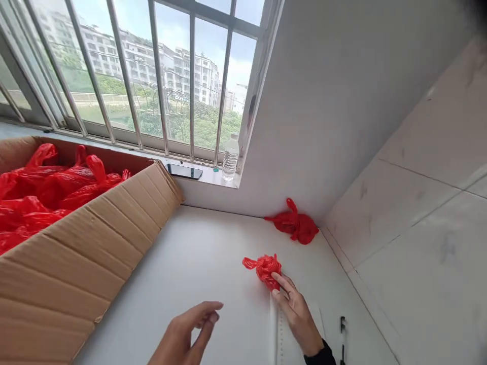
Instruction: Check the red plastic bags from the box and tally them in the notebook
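A small knotted red plastic bag [267, 268] is pinched at its right side by my right hand [294, 304], thumb and fingers closed on it. One loop of the bag sticks out to the left. My left hand [188, 329] hovers over the white tabletop [205, 253], left of the bag and apart from it. Its fingers are curved, a gap shows between thumb and fingers, and nothing is in it. Beneath my right wrist lies what looks like a white notebook with holes along its edge [280, 339], partly hidden by the hand.
A large cardboard box [125, 218] full of red plastic bags [64, 185] stands on the left. Another red bag [297, 223] lies in the back corner against the wall. A pen [343, 339] is at the right. The windowsill carries a phone [184, 171] and a clear bottle [230, 158].
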